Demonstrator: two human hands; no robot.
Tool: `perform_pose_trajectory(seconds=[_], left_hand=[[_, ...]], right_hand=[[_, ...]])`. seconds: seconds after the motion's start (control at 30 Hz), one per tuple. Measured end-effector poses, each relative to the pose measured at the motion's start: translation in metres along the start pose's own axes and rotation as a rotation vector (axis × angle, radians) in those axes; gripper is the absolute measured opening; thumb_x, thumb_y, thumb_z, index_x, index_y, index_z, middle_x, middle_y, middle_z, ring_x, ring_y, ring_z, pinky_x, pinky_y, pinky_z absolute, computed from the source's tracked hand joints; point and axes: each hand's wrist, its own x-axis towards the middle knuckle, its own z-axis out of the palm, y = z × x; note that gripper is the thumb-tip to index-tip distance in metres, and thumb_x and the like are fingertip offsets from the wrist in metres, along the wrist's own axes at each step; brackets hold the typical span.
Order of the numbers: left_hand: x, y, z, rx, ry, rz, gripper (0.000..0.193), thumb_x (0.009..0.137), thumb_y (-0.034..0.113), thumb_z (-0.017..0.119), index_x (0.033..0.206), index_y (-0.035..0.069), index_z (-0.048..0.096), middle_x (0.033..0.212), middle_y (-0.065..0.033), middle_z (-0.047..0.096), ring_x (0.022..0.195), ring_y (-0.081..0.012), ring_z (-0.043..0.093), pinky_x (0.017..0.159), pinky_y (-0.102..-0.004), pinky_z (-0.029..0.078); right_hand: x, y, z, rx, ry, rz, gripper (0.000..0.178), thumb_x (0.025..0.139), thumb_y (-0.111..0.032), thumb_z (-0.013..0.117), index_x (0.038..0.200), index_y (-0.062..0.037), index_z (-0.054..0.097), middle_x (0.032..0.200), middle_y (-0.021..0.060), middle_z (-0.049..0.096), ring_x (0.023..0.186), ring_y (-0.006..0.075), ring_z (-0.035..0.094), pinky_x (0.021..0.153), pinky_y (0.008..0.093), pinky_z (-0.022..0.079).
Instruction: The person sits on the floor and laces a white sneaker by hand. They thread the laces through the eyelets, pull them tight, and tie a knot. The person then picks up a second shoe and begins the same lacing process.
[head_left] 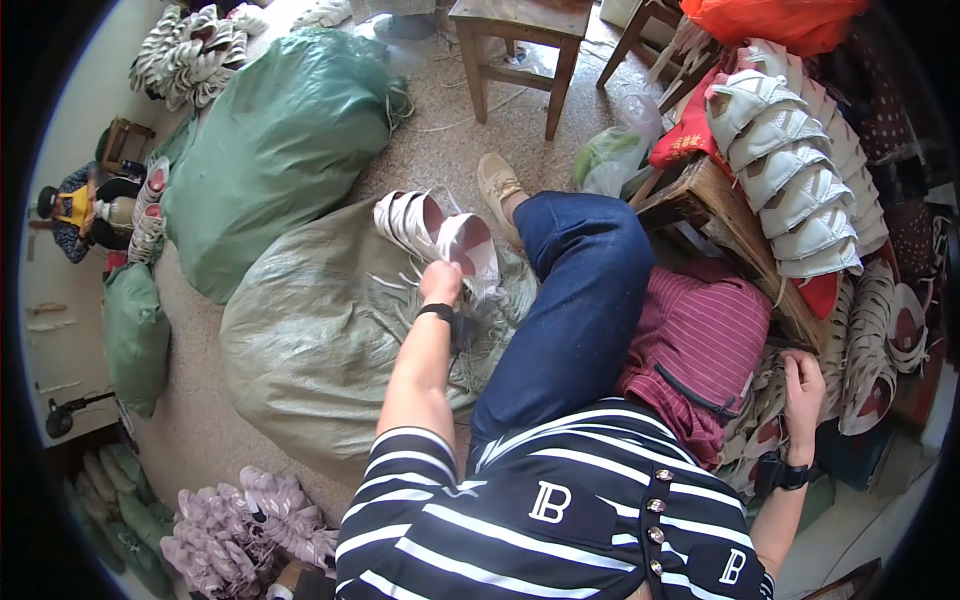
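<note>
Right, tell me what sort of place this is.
Probably a small shoe-making workshop: there are what look like nested white shoe uppers at the left hand, a long row of similar white uppers stacked at the picture's right, and a bulging green plastic sack.

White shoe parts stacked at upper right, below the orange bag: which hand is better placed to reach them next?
Probably the right hand: it is nearer the white stack, while the left hand holds other shoe parts.
</note>
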Motion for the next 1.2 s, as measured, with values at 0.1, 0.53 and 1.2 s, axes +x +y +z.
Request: perform_pose_trajectory(seconds=[0.1,0.53,1.2], left_hand=[[-0.001,-0.007,-0.040,-0.239,0.305,0.299,0.044,0.093,0.042,0.051,0.088,0.004,0.073,0.096,-0.0245,0.068,0.092,-0.0438,0.066,0.081,-0.0519,0.050],[-0.153,0.112,-0.265,-0.636,0.997,0.842,0.031,0.103,0.016,0.048,0.080,-0.003,0.049,0.073,-0.0134,0.048,0.068,-0.0294,0.048,0.063,-0.0405,0.038],[-0.264,0.332,-0.244,-0.113,0.949,1.646,0.034,0.088,-0.001,0.062,0.120,0.007,0.067,0.078,-0.0115,0.063,0.066,-0.0283,0.061,0.061,-0.0391,0.048]], right_hand=[[0.005,-0.029,-0.001,0.001,-0.001,-0.060,0.010,0.097,-0.005,0.058,0.097,0.0028,0.064,0.093,0.0079,0.062,0.087,0.0165,0.058,0.080,0.0284,0.046],[0.039,-0.110,0.053,0.066,-0.034,-0.604,0.012,0.086,0.000,0.065,0.098,0.0000,0.064,0.099,0.0150,0.064,0.098,0.0326,0.062,0.088,0.0404,0.050],[0.009,-0.117,0.054,0.701,-0.613,-0.373,0.023,0.100,-0.015,0.059,0.113,0.0011,0.069,0.103,0.0105,0.072,0.096,0.0188,0.067,0.086,0.0328,0.052]])
